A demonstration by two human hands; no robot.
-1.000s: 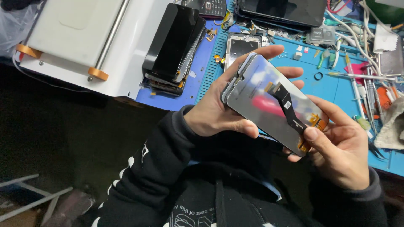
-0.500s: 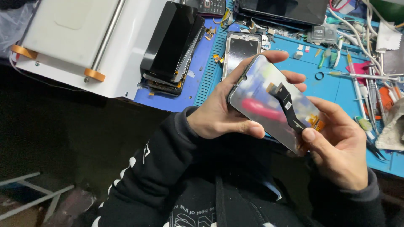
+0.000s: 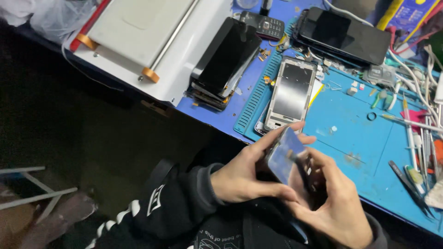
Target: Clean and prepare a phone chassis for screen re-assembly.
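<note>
Blue work mat (image 3: 350, 124) covers the bench, cluttered all round. At twelve o'clock from the hands lies a bare phone frame (image 3: 291, 94); at eleven o'clock a stack of dark screens (image 3: 226, 62) leans on a white machine (image 3: 152, 37); at three o'clock lie tweezers (image 3: 408, 182) and other tools. Left hand (image 3: 244, 177) pinches the screen panel (image 3: 288, 159) along its edges, thumb below, fingers curled above. Right hand (image 3: 334, 205) cups its lower end, fingers closed round it.
</note>
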